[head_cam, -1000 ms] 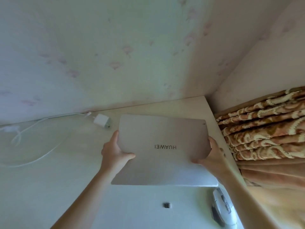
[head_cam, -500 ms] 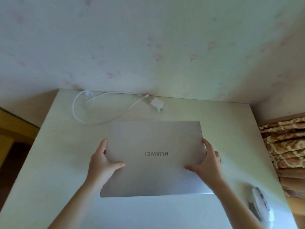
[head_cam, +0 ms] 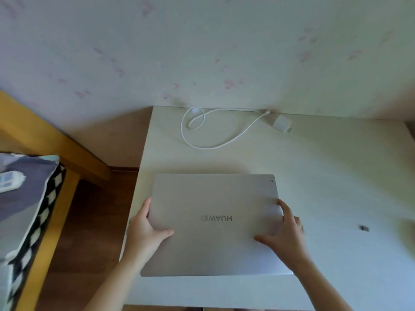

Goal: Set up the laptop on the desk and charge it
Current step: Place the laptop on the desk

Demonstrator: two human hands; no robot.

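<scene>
A closed silver laptop [head_cam: 215, 198] lies flat over the white desk [head_cam: 336, 176], its logo upside down to me. My left hand [head_cam: 146, 234] grips its left edge, thumb on the lid. My right hand [head_cam: 285, 239] holds the right edge, thumb on top and fingers at the side. Whether the laptop rests fully on the desk I cannot tell. At the back of the desk lies a white charger brick [head_cam: 280, 124] with its white cable [head_cam: 202, 133] looped to the left.
A small dark object [head_cam: 363, 228] sits on the desk to the right. The desk backs onto a pale flowered wall [head_cam: 202, 52]. Left of the desk is wooden floor [head_cam: 89, 221], a wooden bed frame [head_cam: 56, 140] and a patterned pillow [head_cam: 24, 198].
The view has swung left: the bed and floor now show, the mouse and curtain on the right are gone. The laptop, still held in both hands, sits nearer the desk's left edge.
</scene>
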